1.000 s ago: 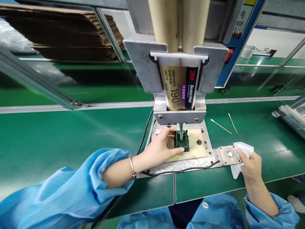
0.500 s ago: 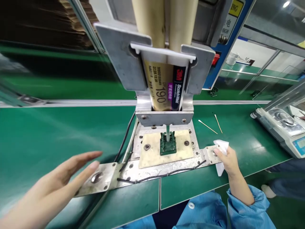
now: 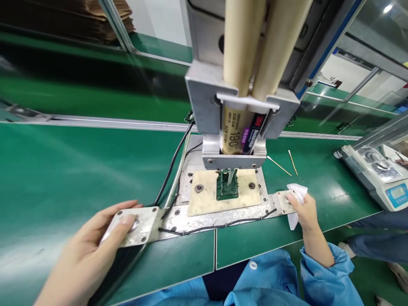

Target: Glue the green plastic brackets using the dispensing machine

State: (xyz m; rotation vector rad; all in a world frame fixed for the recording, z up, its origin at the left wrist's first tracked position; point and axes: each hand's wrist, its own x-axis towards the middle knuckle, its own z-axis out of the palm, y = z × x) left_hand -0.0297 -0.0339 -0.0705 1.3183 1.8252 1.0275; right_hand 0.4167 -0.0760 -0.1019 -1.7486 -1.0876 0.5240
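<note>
My left hand [image 3: 91, 250] is wrapped round the metal button block [image 3: 148, 223] at the left end of the base, its thumb lying on the round button. At the other end, my right hand [image 3: 308, 216] grips the right button block [image 3: 279, 203], with the thumb at its button and a crumpled white wipe [image 3: 302, 192] pinched under the fingers. Between them a green part [image 3: 223, 193] sits on a cream plate [image 3: 207, 206]. The nozzle [image 3: 230, 176] of a twin-barrel adhesive cartridge [image 3: 234, 131] reaches down into that part.
A metal dispenser holder [image 3: 234, 161] carries the cartridge. Two cotton swabs [image 3: 279, 165] [image 3: 292, 162] lie on the green bench right of it. Farther right stands a digital scale [image 3: 376, 178]. Black cables [image 3: 170, 170] run along the base's left side. A person's legs [image 3: 379, 242] show at the right.
My left hand has closed round the left button block, its thumb coming down onto the button. The right hand keeps its hold. The dispenser appears shifted right as the view has moved.
</note>
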